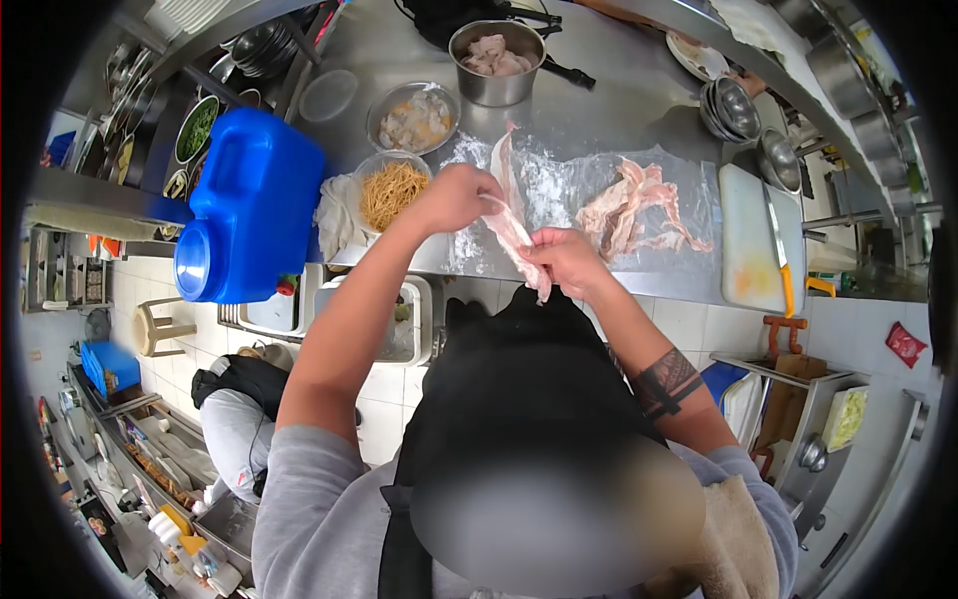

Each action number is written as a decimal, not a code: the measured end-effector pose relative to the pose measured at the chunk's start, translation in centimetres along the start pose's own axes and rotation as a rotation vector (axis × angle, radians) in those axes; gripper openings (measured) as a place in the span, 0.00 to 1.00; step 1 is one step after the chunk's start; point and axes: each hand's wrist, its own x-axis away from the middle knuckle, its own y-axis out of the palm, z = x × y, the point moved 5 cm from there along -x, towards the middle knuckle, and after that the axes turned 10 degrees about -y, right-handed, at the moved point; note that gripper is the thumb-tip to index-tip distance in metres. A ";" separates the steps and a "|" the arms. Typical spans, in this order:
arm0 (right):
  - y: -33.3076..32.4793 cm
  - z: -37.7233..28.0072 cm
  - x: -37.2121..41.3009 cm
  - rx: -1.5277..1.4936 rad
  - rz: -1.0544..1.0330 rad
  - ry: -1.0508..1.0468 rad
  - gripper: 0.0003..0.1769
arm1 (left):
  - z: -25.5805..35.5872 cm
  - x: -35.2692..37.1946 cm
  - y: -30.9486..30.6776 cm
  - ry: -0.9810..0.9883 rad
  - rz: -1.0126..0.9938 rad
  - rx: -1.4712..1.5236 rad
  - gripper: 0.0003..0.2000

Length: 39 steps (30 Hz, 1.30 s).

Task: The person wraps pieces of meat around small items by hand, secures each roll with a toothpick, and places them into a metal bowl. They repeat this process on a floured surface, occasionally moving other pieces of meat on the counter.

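Note:
A long thin strip of raw, pale pink meat (508, 232) is stretched between my hands at the front of the steel table. My left hand (462, 198) pinches it partway along, while its far end lies on the table among white powder (546, 190). Nearer the table edge, my right hand (566, 260) grips the strip close to its lower end. To the right, more raw meat slices (629, 208) are heaped on a clear plastic sheet (707, 180). Left of my left hand stands a bowl of thin yellow-brown sticks (393, 194).
Behind are a metal bowl of pale wet pieces (411, 118) and a pot of raw meat (496, 62). A blue jug (254, 200) stands left. At right, a yellow-handled knife (778, 245) lies on a white cutting board (743, 220). Another person (235, 429) is behind, at left.

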 end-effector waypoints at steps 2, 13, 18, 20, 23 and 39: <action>-0.4 0.8 -0.8 -0.008 0.038 -0.008 0.08 | -0.3 -2.7 -0.4 0.049 -0.012 -0.123 0.11; -1.6 4.1 -3.3 0.030 0.204 -0.012 0.08 | -4.1 -13.5 1.1 0.081 -0.142 -0.421 0.08; -2.5 4.9 -4.4 0.413 0.179 -0.150 0.09 | -4.9 -15.0 1.8 0.114 -0.130 -0.388 0.06; -2.7 4.5 -4.3 0.545 0.189 -0.183 0.12 | -5.2 -15.3 2.1 0.115 -0.124 -0.380 0.06; -2.0 2.5 -3.8 0.738 0.153 -0.208 0.15 | -5.4 -15.3 2.0 0.133 -0.116 -0.370 0.05; 0.6 -0.4 -1.6 1.404 -0.220 -0.725 0.07 | -3.1 -15.0 1.0 0.195 0.316 -0.505 0.11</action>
